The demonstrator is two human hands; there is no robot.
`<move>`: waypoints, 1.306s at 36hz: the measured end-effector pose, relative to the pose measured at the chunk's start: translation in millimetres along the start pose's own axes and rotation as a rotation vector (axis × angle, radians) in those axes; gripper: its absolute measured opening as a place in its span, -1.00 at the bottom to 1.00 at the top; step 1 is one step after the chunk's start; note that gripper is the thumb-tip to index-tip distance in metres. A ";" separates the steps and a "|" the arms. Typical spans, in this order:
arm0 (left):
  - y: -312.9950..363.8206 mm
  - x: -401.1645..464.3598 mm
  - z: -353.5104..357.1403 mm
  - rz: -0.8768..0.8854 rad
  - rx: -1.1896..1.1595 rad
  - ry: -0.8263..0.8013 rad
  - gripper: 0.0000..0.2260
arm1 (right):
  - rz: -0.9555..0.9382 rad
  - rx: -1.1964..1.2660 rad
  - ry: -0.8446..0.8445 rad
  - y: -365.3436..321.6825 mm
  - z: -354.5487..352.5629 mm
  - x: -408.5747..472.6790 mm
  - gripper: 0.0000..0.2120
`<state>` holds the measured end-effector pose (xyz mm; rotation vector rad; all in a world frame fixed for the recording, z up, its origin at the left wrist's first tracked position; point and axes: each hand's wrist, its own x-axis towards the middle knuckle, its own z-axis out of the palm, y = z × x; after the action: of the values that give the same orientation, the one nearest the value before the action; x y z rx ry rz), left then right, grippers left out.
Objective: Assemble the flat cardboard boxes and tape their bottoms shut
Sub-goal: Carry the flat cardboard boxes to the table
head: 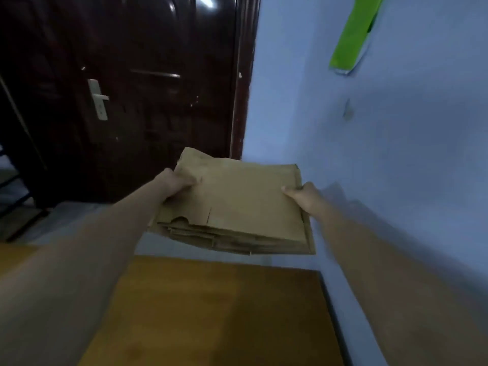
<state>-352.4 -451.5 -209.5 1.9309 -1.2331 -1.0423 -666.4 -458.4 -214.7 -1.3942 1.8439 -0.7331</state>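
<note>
A stack of flat brown cardboard boxes (pixel 237 204) hangs in the air beyond the far edge of a wooden table (pixel 211 313). My left hand (pixel 175 184) grips the stack's left edge, thumb on top and fingers underneath. My right hand (pixel 303 198) grips its right edge the same way. The stack tilts slightly, its layered near edge facing me. Both arms are stretched forward. No tape is in view.
A dark brown door (pixel 132 88) with a metal handle (pixel 99 99) stands at the back left. A pale blue wall (pixel 396 141) fills the right, with a green item (pixel 351 35) hanging on it. A dark rack (pixel 15 196) is at the far left.
</note>
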 end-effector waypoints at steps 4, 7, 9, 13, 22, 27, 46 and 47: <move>-68.7 7.2 48.1 -0.117 0.036 -0.014 -0.14 | 0.114 0.021 -0.143 65.3 61.9 16.4 -0.27; -117.6 4.4 82.4 -0.216 0.115 0.006 -0.30 | 0.189 0.042 -0.222 112.8 101.8 20.1 -0.28; -151.1 6.5 97.2 -0.303 0.154 0.038 -0.27 | 0.254 0.067 -0.253 140.1 125.0 21.1 -0.31; -206.7 11.5 117.4 -0.420 0.245 0.035 -0.25 | 0.356 0.107 -0.308 181.9 161.1 14.1 -0.38; -247.7 28.2 139.5 -0.404 0.253 -0.082 -0.20 | 0.449 0.162 -0.325 223.7 201.8 17.1 -0.48; -257.8 50.0 145.4 -0.380 0.269 -0.106 -0.16 | 0.493 0.152 -0.321 225.9 208.2 17.2 -0.38; -310.3 70.8 111.6 -0.434 0.130 -0.064 -0.22 | 0.406 -0.245 -0.099 196.8 265.7 -11.4 -0.43; -309.1 68.2 109.6 -0.419 0.118 -0.049 -0.22 | 0.432 -0.256 -0.090 192.7 265.7 -13.7 -0.43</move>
<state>-294.0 -406.9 -536.3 2.3313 -0.9519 -1.2510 -559.8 -401.9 -520.3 -1.0967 2.1218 -0.2185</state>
